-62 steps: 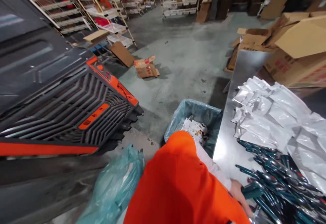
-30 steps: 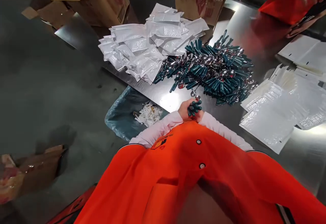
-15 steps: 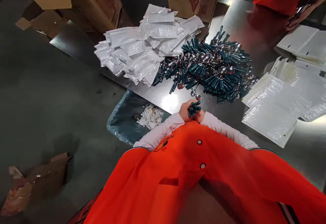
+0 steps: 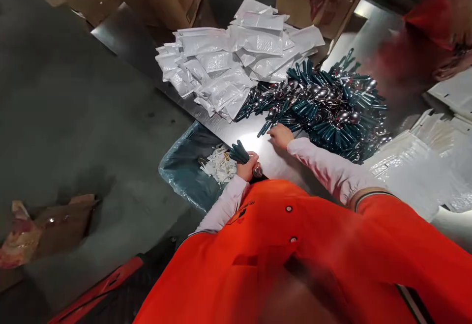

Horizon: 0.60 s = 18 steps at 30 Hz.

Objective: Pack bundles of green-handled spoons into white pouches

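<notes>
Polished metal tabletop (image 4: 275, 164) spreads beneath both hands. The left hand (image 4: 248, 167) has its fingers clamped around a bundle of slim, teal-handled spoons (image 4: 239, 152). At the right hand (image 4: 280, 136), fingertips meet the edge of a tangled spoon heap (image 4: 324, 103); whether they pinch anything, I cannot tell. Crinkled white padded envelopes (image 4: 217, 61) lie beyond them, flatter sleeves (image 4: 409, 166) rightward; a film-lined bin (image 4: 179, 166) sits left of the left fingers.

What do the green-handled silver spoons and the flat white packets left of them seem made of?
Green-handled silver spoons: probably polished metal bowls, from bright reflections; glossy handles, perhaps plastic. Flat white packets: probably plastic film, given shiny creases and bubbled texture.
</notes>
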Available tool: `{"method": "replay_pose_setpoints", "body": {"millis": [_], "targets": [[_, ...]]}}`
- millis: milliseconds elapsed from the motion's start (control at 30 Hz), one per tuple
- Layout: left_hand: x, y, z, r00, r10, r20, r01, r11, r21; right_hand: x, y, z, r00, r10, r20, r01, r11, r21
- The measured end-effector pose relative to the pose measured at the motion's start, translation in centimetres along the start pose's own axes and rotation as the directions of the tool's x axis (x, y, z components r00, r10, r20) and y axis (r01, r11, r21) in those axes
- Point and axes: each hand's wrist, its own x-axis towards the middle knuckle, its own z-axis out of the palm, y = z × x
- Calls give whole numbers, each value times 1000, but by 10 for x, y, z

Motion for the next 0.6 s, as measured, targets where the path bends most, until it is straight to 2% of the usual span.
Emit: {"method": "replay_pose_setpoints", "body": {"millis": [33, 100, 233, 300, 367, 467, 533, 600], "targets": [[0, 0, -3, 1000, 12, -2, -12, 999, -51, 15, 0, -1, 996, -85, 38, 88, 991, -104], [-3, 1, -6, 1000, 29, 3, -28, 994, -101, 40, -2, 5, 979, -175, 100, 187, 973, -136], [-11, 0, -13, 998, 44, -33, -47, 995, -86, 66, -7, 20, 984, -146, 104, 141, 989, 51], [-12, 0, -18, 998, 38, -43, -41, 997, -71, 71, -8, 18, 983, -148, 106, 137, 985, 102], [-9, 0, -24, 999, 22, -43, -25, 998, -64, 78, -11, 7, 977, -181, 111, 168, 979, 117], [5, 6, -31, 997, 8, -73, -10, 1000, -25, 91, -17, -22, 966, -240, 94, 231, 968, 97], [21, 14, -32, 991, 19, -136, -13, 999, 47, 100, -22, -43, 972, -234, -2, 233, 970, 65], [41, 26, -28, 981, 58, -184, -34, 991, 132, 103, -26, -60, 974, -167, -152, 179, 982, 68]]}}
